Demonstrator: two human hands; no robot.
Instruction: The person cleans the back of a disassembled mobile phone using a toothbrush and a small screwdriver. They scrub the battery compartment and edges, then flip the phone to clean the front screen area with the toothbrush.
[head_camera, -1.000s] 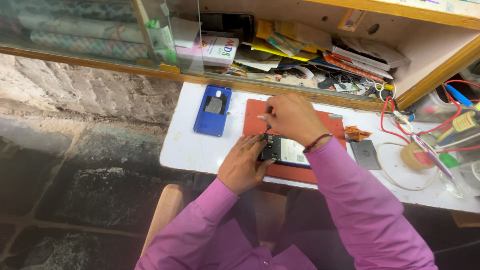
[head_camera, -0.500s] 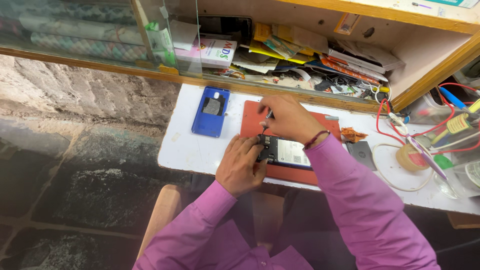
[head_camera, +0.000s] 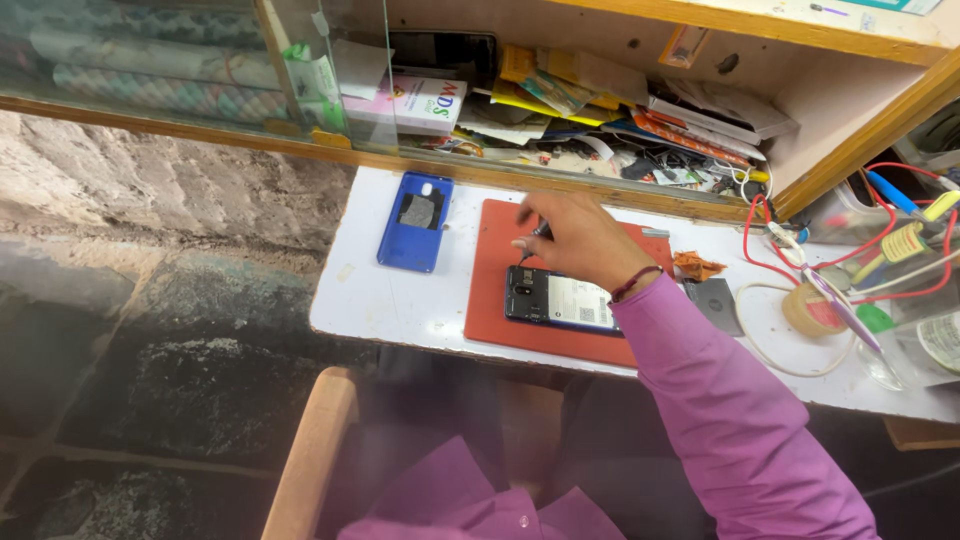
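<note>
Between the fingertips of the right hand (head_camera: 580, 240) sits a thin dark tool (head_camera: 535, 238), pinched tight, tip angled down toward the top end of the opened phone (head_camera: 560, 300). Whether the tip touches the board yet, can't tell. Left hand is out of frame.

Phone lies flat just under the grip, back off, on the red mat (head_camera: 500, 290). With nothing bracing it, I'd keep the wrist low and push straight down, light torque only, or the body may skate across the mat. Better to rest the heel of the hand on the mat beside it.

Left of the grip, apart from the mat: blue back cover (head_camera: 415, 222), inner side up, on the white tabletop (head_camera: 400, 300). Right of the wrist: crumpled orange scrap (head_camera: 697, 266), then red wires (head_camera: 760, 230).
</note>
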